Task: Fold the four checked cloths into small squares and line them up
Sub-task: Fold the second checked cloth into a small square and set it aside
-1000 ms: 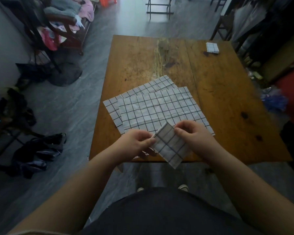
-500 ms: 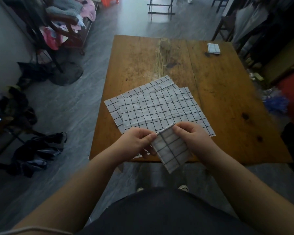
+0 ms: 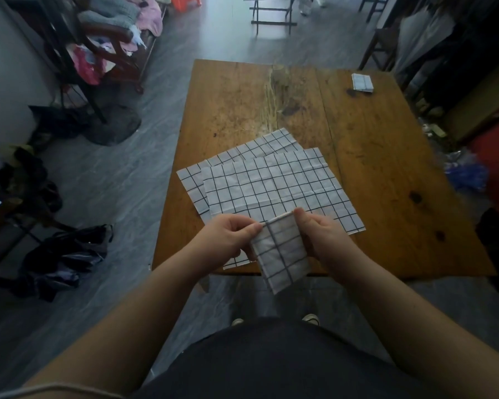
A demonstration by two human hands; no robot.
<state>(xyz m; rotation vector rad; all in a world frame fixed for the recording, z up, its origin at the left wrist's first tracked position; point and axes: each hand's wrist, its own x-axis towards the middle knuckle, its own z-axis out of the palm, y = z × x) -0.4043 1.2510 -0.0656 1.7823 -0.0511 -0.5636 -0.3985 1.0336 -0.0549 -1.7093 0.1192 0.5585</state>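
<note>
- wooden table [image 3: 386, 174]: fills mid-view, worn pale streak running down the middle of the top.
- top flat cloth [image 3: 271, 185]: unfolded, white with dark grid, spread on the near half of the wooden table, old creases visible; near edge partly hidden behind both hands.
- lower flat cloth [image 3: 192, 184]: unfolded too, lying under the top flat cloth, turned slightly, sticking out at the left and far sides; 1 corner showing below the left hand at the table's near edge.
- held cloth [image 3: 281, 254]: folded to a small rectangle, lifted clear of the table over its near edge, tilted, lower corner hanging past that edge.
- right hand [image 3: 321, 237]: fingers curled, pinching the held cloth's right edge, thumb up at the top corner.
- left hand [image 3: 228, 240]: fingers curled, thumb and fingertips pinching the held cloth's upper left edge.
- folded square [image 3: 362, 82]: small, lying flat at the far right corner of the table, well apart from the other 3.
- tally: 4 cloths in view; 1 folded and set down, 1 in hand, 2 flat.
</note>
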